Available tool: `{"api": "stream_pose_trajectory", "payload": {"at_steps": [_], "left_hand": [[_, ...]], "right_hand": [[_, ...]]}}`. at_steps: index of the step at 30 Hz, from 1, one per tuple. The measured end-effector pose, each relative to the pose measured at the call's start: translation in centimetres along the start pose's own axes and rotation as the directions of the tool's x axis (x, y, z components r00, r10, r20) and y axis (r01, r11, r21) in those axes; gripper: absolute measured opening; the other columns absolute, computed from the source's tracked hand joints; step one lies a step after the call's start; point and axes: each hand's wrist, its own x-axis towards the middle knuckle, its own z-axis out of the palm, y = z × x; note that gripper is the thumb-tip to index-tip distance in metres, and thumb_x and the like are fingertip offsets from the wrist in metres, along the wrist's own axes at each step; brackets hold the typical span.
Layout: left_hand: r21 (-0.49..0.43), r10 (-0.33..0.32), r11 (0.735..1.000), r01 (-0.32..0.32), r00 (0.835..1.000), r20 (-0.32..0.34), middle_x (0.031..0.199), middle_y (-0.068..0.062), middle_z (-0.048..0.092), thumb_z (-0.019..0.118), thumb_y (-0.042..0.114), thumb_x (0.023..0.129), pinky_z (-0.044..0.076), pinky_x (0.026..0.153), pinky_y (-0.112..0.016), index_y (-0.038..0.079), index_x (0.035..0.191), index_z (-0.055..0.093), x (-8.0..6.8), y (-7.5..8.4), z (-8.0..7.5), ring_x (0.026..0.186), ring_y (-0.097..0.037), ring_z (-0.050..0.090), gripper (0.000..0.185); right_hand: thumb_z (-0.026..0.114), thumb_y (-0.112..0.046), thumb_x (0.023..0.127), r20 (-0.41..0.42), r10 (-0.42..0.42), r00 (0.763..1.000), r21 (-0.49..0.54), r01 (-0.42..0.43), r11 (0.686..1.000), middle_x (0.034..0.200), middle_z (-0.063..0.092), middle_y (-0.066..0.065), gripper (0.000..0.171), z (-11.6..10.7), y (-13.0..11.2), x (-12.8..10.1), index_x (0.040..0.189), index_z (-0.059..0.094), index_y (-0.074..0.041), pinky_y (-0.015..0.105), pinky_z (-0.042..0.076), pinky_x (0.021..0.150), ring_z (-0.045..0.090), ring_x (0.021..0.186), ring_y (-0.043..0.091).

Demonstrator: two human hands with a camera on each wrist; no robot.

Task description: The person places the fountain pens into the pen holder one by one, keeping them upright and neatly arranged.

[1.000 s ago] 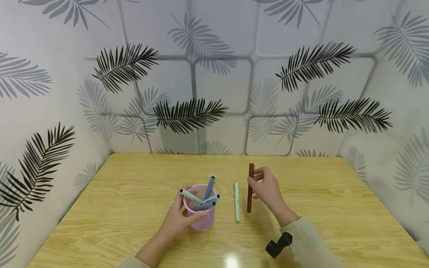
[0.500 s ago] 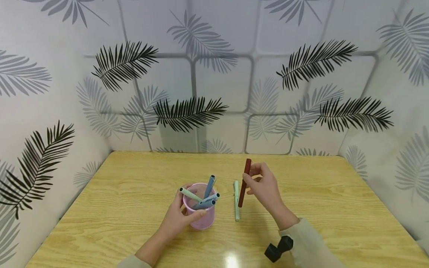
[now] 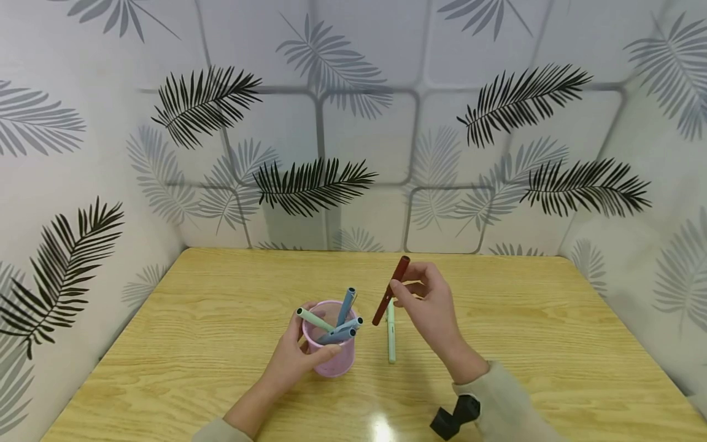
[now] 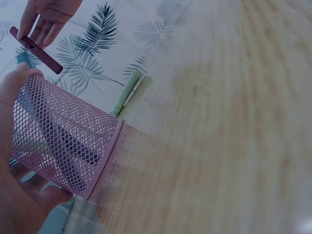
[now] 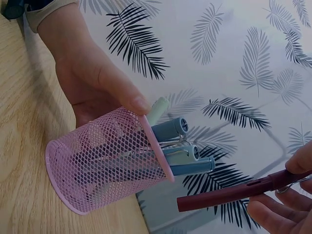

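Observation:
A pink mesh pen cup (image 3: pixel 338 361) stands on the table, and my left hand (image 3: pixel 291 356) grips its side with the thumb across the front. Out of its mouth lean several pens, one pale green pen (image 3: pixel 313 320) and blue ones such as the blue pen (image 3: pixel 346 307). My right hand (image 3: pixel 434 310) pinches a dark red pen (image 3: pixel 384 305) in the air, right of the cup and tilted with its lower end toward it. In the right wrist view the red pen (image 5: pixel 219 199) is apart from the cup. A light green pen (image 3: pixel 391 341) lies below it.
The wooden table (image 3: pixel 221 307) is edged at the back and sides by a leaf-patterned wall covering (image 3: pixel 364 141). A black device (image 3: pixel 455 417) is strapped at the right sleeve.
My right hand has moved left and slightly up with the red pen, which now tilts more, its lower end toward the cup. The left hand and cup have stayed put.

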Motion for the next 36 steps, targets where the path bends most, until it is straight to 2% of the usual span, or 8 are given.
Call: {"api": "stream_pose_trajectory", "payload": {"at_steps": [3,16,22,27,32,36], "left_hand": [[0.004,0.008,1.0,-0.007,1.0,-0.003,0.137,-0.002,0.042,0.079,0.022,0.075,0.035,0.099,-0.053,0.03,0.137,0.033,0.2,-0.7,0.0,0.129,-0.025,0.036,0.078],[-0.003,0.012,1.0,-0.012,1.0,-0.006,0.136,-0.002,0.042,0.08,0.021,0.075,0.036,0.098,-0.053,0.03,0.137,0.033,0.2,-0.5,0.1,0.128,-0.025,0.037,0.078],[-0.003,0.008,1.0,-0.008,1.0,-0.009,0.137,-0.002,0.041,0.08,0.022,0.074,0.036,0.098,-0.053,0.029,0.138,0.033,0.2,-0.6,0.1,0.129,-0.025,0.036,0.079],[0.003,0.003,1.0,-0.003,1.0,-0.009,0.137,-0.002,0.041,0.08,0.023,0.074,0.037,0.098,-0.052,0.029,0.138,0.033,0.3,-0.8,0.1,0.128,-0.026,0.037,0.079],[0.011,0.015,1.0,-0.014,1.0,-0.011,0.136,-0.004,0.043,0.08,0.021,0.075,0.038,0.097,-0.052,0.031,0.136,0.033,0.3,-0.8,0.0,0.127,-0.028,0.039,0.078],[0.004,0.023,1.0,-0.023,1.0,-0.008,0.136,-0.005,0.042,0.079,0.02,0.075,0.038,0.097,-0.051,0.029,0.137,0.033,0.2,-0.8,0.0,0.126,-0.028,0.039,0.078]], "right_hand": [[0.065,-0.004,0.087,-0.015,-0.039,0.999,0.024,0.04,0.999,0.098,0.056,0.015,0.025,0.4,-0.2,0.0,0.107,0.051,-0.001,0.044,0.055,0.067,0.063,0.079,0.023],[0.063,-0.002,0.087,-0.016,-0.142,0.99,0.132,0.143,0.981,0.098,0.056,0.018,0.026,1.7,-0.6,0.0,0.11,0.051,0.003,0.041,0.055,0.069,0.064,0.078,0.026],[0.064,-0.003,0.087,0.018,-0.122,0.992,0.121,0.118,0.986,0.097,0.058,0.017,0.024,2.0,-0.1,-0.2,0.107,0.052,0.002,0.038,0.055,0.069,0.064,0.08,0.024],[0.065,-0.006,0.087,0.038,-0.096,0.995,0.091,0.092,0.992,0.097,0.059,0.016,0.022,2.2,0.5,-0.3,0.104,0.054,0.001,0.041,0.055,0.069,0.064,0.081,0.024],[0.065,-0.008,0.087,0.051,-0.067,0.996,0.067,0.063,0.996,0.097,0.06,0.016,0.022,2.2,0.9,-0.4,0.105,0.054,0.0,0.045,0.054,0.07,0.063,0.082,0.03],[0.064,-0.006,0.087,0.058,-0.029,0.998,0.051,0.026,0.998,0.098,0.061,0.015,0.021,2.3,0.9,-0.6,0.105,0.054,0.0,0.04,0.055,0.069,0.063,0.083,0.031]]}}
